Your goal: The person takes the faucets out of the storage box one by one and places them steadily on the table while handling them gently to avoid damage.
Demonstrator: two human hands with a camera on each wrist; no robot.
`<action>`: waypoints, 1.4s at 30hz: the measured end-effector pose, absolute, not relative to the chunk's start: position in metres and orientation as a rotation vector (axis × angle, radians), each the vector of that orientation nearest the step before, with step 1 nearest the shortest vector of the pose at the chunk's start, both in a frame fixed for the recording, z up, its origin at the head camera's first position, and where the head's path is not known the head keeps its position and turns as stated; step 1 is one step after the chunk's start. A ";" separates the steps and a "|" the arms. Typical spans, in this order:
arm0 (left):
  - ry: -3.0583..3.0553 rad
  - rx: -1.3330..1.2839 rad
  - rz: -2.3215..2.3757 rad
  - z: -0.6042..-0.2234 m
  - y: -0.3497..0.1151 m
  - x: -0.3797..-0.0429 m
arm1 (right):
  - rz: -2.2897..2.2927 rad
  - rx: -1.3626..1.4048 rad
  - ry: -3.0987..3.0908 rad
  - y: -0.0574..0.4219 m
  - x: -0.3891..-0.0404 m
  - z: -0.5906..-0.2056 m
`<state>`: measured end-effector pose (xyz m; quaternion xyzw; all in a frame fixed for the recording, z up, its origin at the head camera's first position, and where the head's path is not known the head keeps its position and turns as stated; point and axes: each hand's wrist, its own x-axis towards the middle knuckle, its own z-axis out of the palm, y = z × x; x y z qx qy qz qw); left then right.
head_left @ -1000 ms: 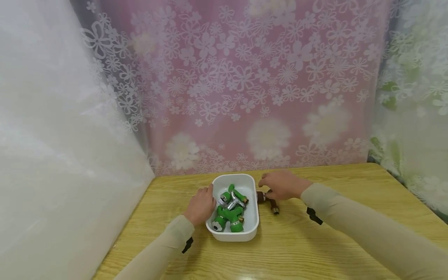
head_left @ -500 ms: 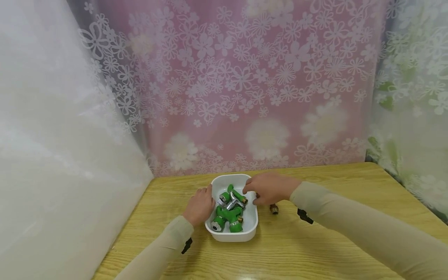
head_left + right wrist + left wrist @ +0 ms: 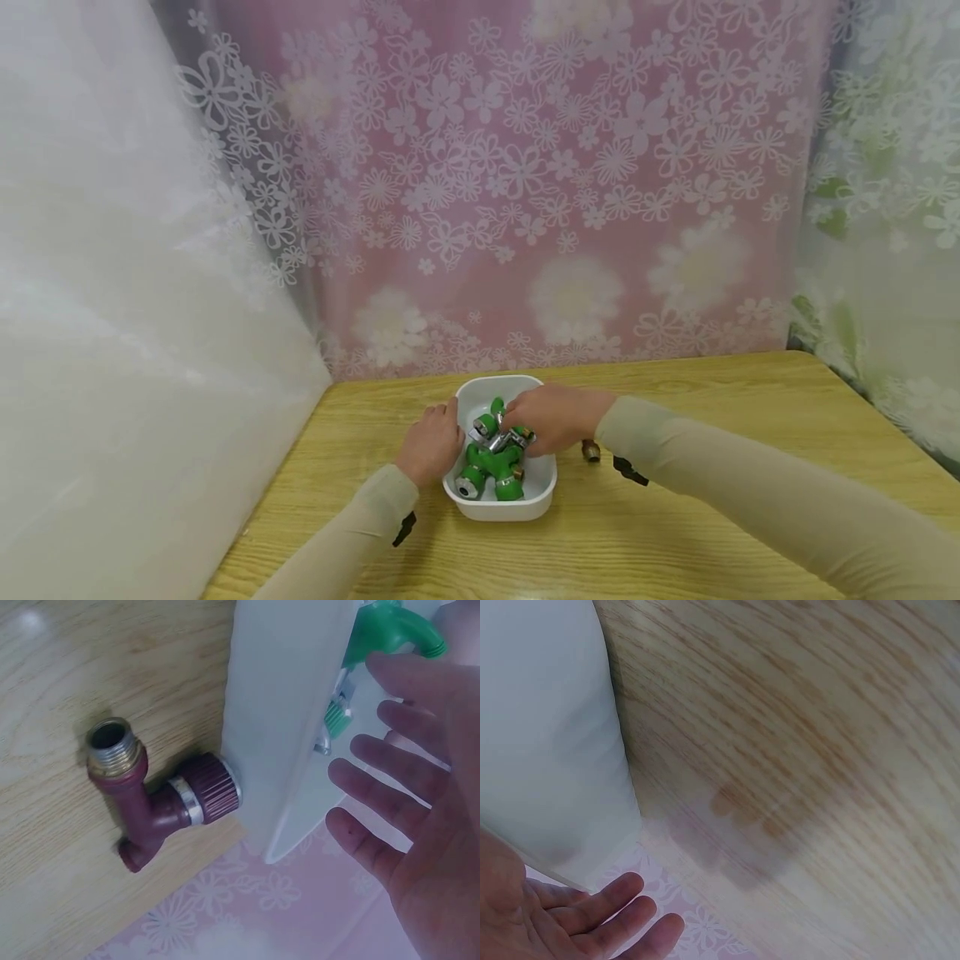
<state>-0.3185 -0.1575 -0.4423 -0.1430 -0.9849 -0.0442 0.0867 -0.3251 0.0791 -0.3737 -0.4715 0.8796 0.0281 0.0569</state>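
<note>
A white rectangular tub (image 3: 498,511) holds several green taps (image 3: 507,488) and a chrome tap (image 3: 498,440). At the tub's left rim rests my left hand (image 3: 429,446), its fingers loosely straight in the left wrist view. My right hand (image 3: 553,417) reaches over the right rim, fingers down among the taps near the chrome one. In the right wrist view those fingers look spread and lightly bent, with no tap seen between them. Outside the tub, against its right wall, lies a maroon tap (image 3: 142,814) with a brass thread; the right hand and forearm hide most of it in the head view.
The tub stands on a wood-grain table (image 3: 675,533). Behind it hangs a pink floral curtain (image 3: 570,192). A white sheet (image 3: 135,292) drops along the left side, and a pale floral curtain (image 3: 892,250) hangs at the right.
My right hand has moved left, from above the maroon tap, across the tub's right rim and in over the taps. The maroon tap stays on the table; my left hand has kept its place.
</note>
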 end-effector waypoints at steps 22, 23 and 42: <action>-2.909 -0.453 -0.099 -0.441 -0.155 -0.319 | 0.013 -1.258 2.566 0.052 -0.319 -0.380; -2.912 -0.451 -0.099 -0.441 -0.155 -0.319 | 0.016 -1.256 2.563 0.051 -0.319 -0.381; -2.930 -0.420 -0.122 -0.441 -0.156 -0.318 | -0.029 -1.234 2.527 0.045 -0.321 -0.386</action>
